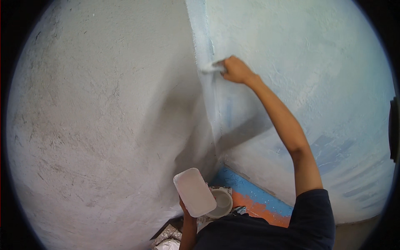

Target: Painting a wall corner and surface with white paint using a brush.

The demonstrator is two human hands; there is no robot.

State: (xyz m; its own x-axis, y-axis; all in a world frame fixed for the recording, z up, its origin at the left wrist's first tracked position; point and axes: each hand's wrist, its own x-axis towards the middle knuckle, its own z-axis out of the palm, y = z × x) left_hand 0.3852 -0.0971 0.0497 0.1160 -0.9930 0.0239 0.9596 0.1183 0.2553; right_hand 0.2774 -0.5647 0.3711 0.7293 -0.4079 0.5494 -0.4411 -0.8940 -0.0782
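Note:
High at the corner where two walls meet, my right hand point(237, 70) is closed round a paintbrush point(213, 67). The brush points left, is smeared by motion, and its whitish bristle end lies at the pale strip point(203, 46) along the corner. Down low, my left hand point(186, 209) grips a shallow rectangular plastic tub point(176, 183) from its left side. A pale surface fills most of the tub's outline; whether it is paint cannot be told. The tub hides most of my left fingers.
A rough grey wall point(96, 104) rises on the left, a pale blue painted wall point(333, 91) on the right. Below stands a round whitish bucket point(230, 199) beside a blue and orange surface point(250, 202). Spattered items point(168, 233) lie at the bottom. A dark object point(393, 129) shows far right.

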